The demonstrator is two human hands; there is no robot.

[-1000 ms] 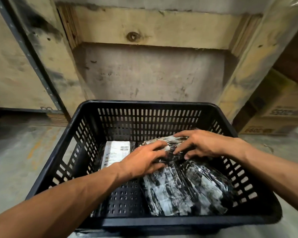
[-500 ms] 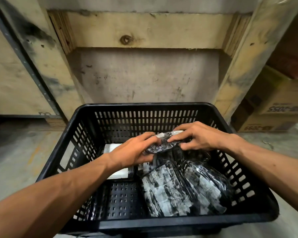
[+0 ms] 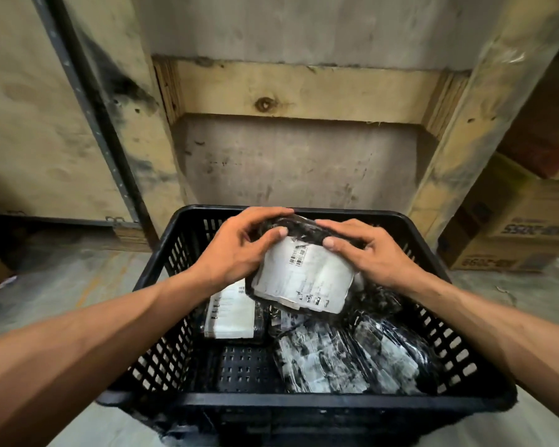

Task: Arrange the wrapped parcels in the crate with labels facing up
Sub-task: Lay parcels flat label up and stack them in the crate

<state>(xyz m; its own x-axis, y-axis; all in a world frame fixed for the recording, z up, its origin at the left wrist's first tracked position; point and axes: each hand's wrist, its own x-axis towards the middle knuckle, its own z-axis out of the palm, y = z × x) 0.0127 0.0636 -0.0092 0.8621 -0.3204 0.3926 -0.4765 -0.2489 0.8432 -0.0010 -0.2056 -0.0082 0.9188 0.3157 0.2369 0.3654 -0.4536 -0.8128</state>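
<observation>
Both hands, left (image 3: pixel 236 250) and right (image 3: pixel 373 256), grip a wrapped parcel (image 3: pixel 300 279) between them above the crate (image 3: pixel 304 404), label facing up.

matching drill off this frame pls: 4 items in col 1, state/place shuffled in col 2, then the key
Column 1
1. held parcel
2. flat parcel
3. two shiny parcels
4. crate

Column 2
A. black slotted plastic, holding the rest
B. lifted by left hand and right hand, white barcode label toward the camera
C. lying on the crate floor, left side, white label up
D. lying side by side at the crate's right, no label readable

Pairs: 1-B, 2-C, 3-D, 4-A
</observation>
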